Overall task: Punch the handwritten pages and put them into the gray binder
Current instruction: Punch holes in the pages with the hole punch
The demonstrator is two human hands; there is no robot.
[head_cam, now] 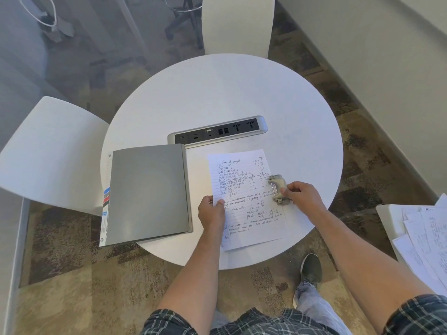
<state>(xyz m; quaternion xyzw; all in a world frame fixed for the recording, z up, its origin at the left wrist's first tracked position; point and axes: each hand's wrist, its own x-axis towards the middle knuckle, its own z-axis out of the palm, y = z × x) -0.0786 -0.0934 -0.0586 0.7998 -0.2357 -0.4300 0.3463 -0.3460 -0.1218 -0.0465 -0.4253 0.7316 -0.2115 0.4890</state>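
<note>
From the head camera, the white lined handwritten pages (pixel 244 197) lie on the round white table (pixel 217 97), long axis running away from the person, just right of the closed flat gray binder (pixel 148 192). The left hand (pixel 211 211) pinches their left edge, thumb on top. The right hand (pixel 303 195), fingers curled around it, grips the small beige metal hole punch (pixel 278 188) sitting at their right edge, so that hand drives the punch.
</note>
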